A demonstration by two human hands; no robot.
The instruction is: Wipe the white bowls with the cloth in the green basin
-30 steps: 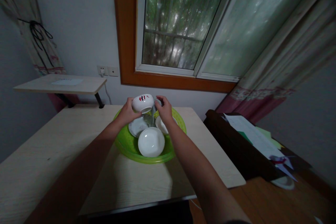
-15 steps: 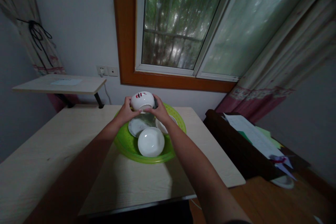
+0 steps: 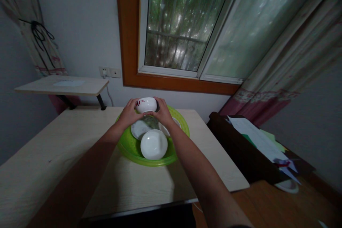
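Between my two hands is a white bowl with red and dark marks on its outer side, held over the far part of a green basin. My left hand is closed on its left side, thumb underneath. On its right side my right hand grips it, fingers partly hidden behind. Inside the basin, a plain white bowl lies nearest me. A white dish with a faint pattern rests behind it to the left. Another white dish is mostly covered by my right forearm.
The basin stands on a pale wooden table. A raised shelf on black legs is at the back left, near a wall socket. Right of the table, papers lie on a dark brown surface. A window is behind.
The held bowl has tilted and turned, so its base no longer shows and its red marks sit further left. It is slightly lower. Both hands keep their grip.
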